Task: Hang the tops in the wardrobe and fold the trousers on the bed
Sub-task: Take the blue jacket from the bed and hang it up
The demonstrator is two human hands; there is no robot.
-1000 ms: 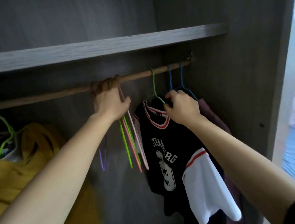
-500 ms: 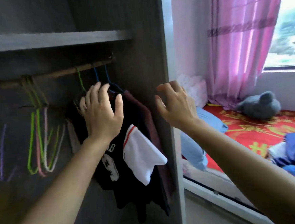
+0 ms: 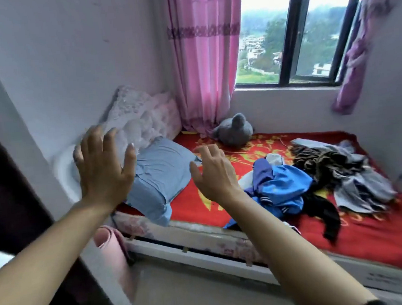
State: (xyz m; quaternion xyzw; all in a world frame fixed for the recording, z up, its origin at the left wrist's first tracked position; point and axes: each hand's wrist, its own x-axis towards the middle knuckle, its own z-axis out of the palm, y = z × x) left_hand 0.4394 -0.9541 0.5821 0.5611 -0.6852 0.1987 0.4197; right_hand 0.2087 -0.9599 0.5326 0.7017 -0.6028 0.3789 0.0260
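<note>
The person has turned from the wardrobe toward the bed point(image 3: 190, 208). The left hand point(image 3: 102, 169) and right hand point(image 3: 212, 175), off the rail now, hover empty with fingers spread wide. The clothes point(image 3: 282, 187) lie heaped on the bed.

Place: this was a home bedroom.
Bed point(image 3: 382, 239): stood beyond both hands under a red patterned blanket.
Pillow point(image 3: 160, 179): blue, lay between the left hand point(image 3: 102, 169) and the right hand point(image 3: 212, 173).
Clothes pile point(image 3: 317, 179): lay on the bed, right of the right hand.
Plush toy point(image 3: 234, 130): grey, sat beyond the right hand, beside the pink curtain point(image 3: 207, 67) and below the window point(image 3: 265, 39).
</note>
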